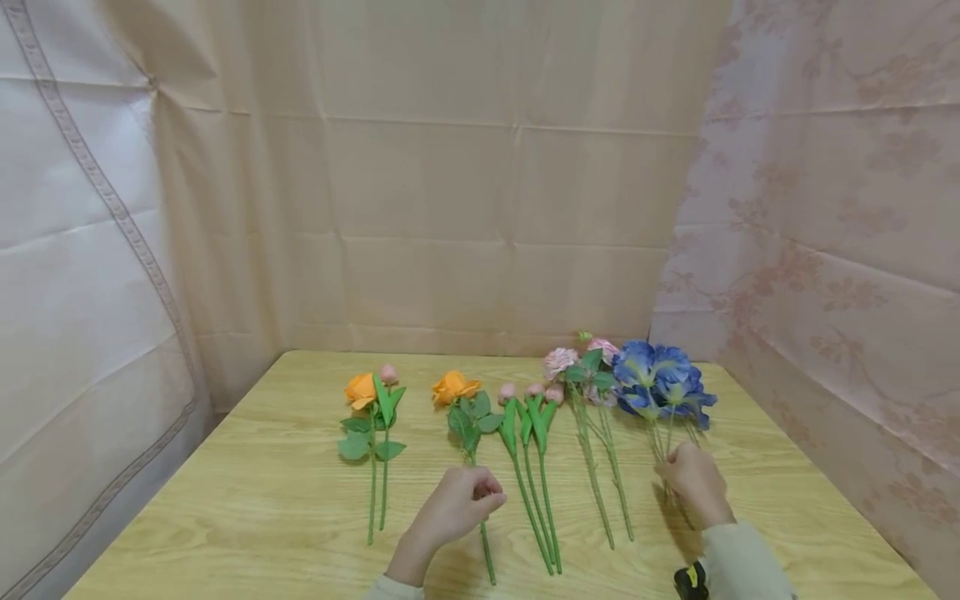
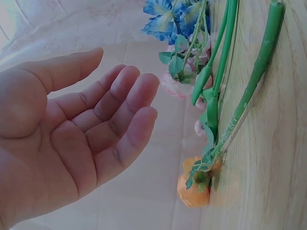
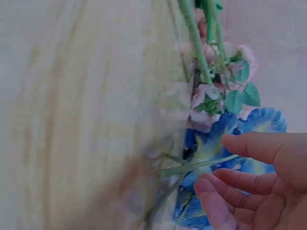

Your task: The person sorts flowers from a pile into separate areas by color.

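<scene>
My left hand [image 1: 457,504] hovers above the stem of an orange rose [image 1: 455,388], its fingers loosely bent and nothing in them; the left wrist view shows the bare palm [image 2: 57,158]. Over at the right, my right hand [image 1: 696,479] is at the stems of several blue flowers [image 1: 663,379] with yellowish centres. In the right wrist view a green stem [image 3: 192,166] passes between thumb and forefinger, which stand apart. Three pink tulips [image 1: 534,425] with green leaves lie between the hands. Beside the blue blooms lie pale pink ruffled flowers [image 1: 561,363] on long stems.
Another orange rose [image 1: 361,391] and a pink tulip [image 1: 387,375] lie together on the left of the wooden table [image 1: 247,500]. Beige curtains [image 1: 465,183] hang behind it, and a patterned cloth [image 1: 832,250] hangs along the right. A black and yellow object [image 1: 692,581] is at my right sleeve.
</scene>
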`<state>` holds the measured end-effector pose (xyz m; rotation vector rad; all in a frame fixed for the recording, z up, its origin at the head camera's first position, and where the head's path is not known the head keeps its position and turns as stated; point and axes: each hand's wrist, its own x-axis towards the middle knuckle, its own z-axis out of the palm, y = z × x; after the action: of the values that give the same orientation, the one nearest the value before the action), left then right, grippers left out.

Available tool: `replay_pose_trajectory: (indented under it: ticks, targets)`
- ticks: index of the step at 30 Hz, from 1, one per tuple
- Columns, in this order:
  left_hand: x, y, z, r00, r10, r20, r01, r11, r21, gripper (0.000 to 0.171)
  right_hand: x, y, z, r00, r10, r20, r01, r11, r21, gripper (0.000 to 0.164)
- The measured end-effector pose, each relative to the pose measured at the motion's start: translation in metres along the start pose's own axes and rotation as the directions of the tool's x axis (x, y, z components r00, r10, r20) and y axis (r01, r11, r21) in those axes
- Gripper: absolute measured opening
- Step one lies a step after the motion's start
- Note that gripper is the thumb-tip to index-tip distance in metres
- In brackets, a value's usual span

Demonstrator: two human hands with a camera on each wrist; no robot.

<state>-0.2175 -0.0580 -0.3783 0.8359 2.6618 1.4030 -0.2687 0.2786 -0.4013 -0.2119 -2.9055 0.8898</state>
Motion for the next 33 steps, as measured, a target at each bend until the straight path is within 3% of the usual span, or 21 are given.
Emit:
replay_pose_trajectory:
  ticks: [4,10,15,22,27,33]
  targets:
    - [0.001,0.001,0.000,1.000,0.005,0.000,-0.005,1.000,0.006,0.011,-0.002,-0.004,-0.005,1.000,-0.005,0.009,0.005,1.000,-0.013,0.041]
    - [0.002,0.000,-0.001,1.000,0.012,-0.013,-0.012,0.999,0.033,0.010,-0.007,-0.015,-0.014,0.998,-0.055,0.015,0.055,0.998,-0.018,0.021]
    - [0.001,-0.004,-0.006,0.999,-0.003,-0.036,0.005,0.998,0.062,0.012,-0.009,-0.023,-0.015,0.995,-0.101,0.014,0.100,0.995,0.018,0.024]
    - [-0.003,-0.016,-0.019,0.987,-0.044,-0.157,0.066,0.988,0.140,0.011,-0.014,-0.028,-0.013,0.987,-0.158,0.008,0.158,0.987,0.001,0.029]
    - [-0.009,-0.022,-0.033,0.949,-0.101,-0.299,0.160,0.970,0.181,0.008,-0.016,-0.030,-0.010,0.984,-0.177,0.015,0.176,0.984,0.035,0.032]
    - [-0.015,-0.038,-0.051,0.870,-0.194,-0.453,0.322,0.920,0.223,0.008,-0.018,-0.034,-0.007,0.985,-0.168,0.044,0.162,0.980,0.117,0.034]
